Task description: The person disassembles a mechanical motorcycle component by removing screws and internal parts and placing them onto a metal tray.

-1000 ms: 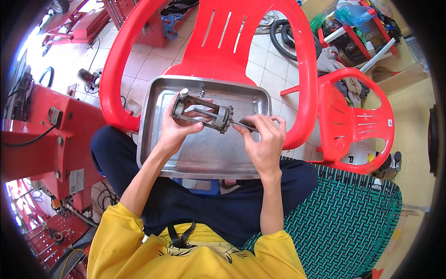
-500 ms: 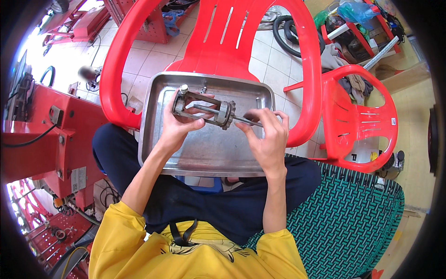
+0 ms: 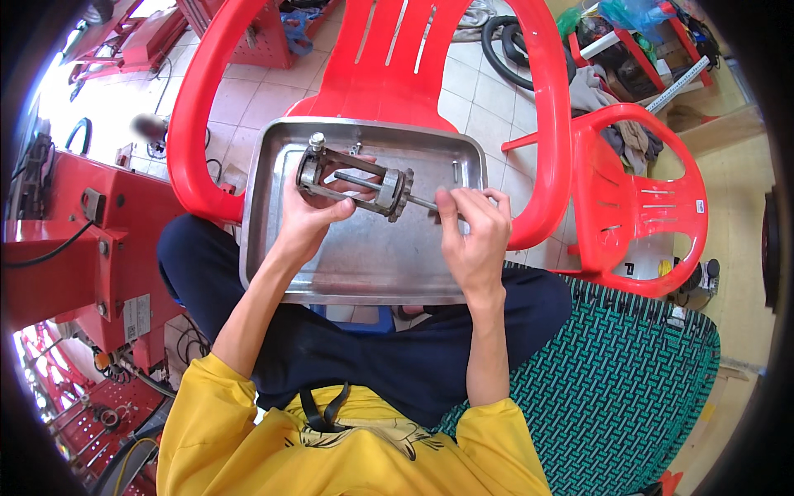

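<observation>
My left hand (image 3: 308,217) is closed round the left end of a metal cage-like device (image 3: 392,195), its fingers partly behind the bars. The device has side bars, a toothed ring at its right end and a bolt-like knob at its upper left. A thin metal rod (image 3: 423,202) passes through the ring and into the cage. At the rod's outer end my right hand (image 3: 478,236) pinches it between thumb and fingers. Both hands hold this above a shallow steel tray (image 3: 372,296). In the tray lie a small metal fitting (image 3: 356,149) and a short pin (image 3: 456,172).
The tray sits before me, its far part at a red plastic chair (image 3: 372,74). Another red chair (image 3: 637,207) stands at right, beside a green-and-black woven surface (image 3: 612,372). Red machinery (image 3: 136,240) rises close on my left. A black tube (image 3: 495,58) lies on the tiled floor.
My right hand has turned, its fingers now curled more closely about the rod. The left hand still holds the device. The view has shifted slightly.
</observation>
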A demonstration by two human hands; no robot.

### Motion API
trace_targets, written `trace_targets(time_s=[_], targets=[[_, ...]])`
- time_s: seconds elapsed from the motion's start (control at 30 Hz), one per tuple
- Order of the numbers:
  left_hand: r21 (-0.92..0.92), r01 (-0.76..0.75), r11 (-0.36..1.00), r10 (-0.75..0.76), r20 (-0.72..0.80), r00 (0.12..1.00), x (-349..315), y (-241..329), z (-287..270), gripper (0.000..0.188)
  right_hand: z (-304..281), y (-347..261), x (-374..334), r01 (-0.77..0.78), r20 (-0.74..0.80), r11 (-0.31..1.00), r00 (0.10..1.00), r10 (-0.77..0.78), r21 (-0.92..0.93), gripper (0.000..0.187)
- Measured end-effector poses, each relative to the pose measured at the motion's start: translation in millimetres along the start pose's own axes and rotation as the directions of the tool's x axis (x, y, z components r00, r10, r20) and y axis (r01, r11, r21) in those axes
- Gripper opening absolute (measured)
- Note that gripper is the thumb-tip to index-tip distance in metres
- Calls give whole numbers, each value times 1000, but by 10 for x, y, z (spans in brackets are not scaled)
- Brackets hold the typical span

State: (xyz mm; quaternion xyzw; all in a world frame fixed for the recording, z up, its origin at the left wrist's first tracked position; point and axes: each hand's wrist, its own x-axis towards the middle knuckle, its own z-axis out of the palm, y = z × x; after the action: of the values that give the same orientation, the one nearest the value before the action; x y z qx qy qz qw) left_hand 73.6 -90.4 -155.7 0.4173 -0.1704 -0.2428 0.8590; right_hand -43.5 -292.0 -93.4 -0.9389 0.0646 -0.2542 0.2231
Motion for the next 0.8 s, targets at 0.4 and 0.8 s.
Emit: trace_targets(time_s=[0.4,0.8], targets=[[7,-19,1000,19,8,1000,15,-18,13,77,-5,3,43,17,-52,998,999,-14,65,18],[-1,-16,1000,16,-23,1000,7,-14,-2,77,11,-103,24,27,-14,999,1000,-27,40,19]])
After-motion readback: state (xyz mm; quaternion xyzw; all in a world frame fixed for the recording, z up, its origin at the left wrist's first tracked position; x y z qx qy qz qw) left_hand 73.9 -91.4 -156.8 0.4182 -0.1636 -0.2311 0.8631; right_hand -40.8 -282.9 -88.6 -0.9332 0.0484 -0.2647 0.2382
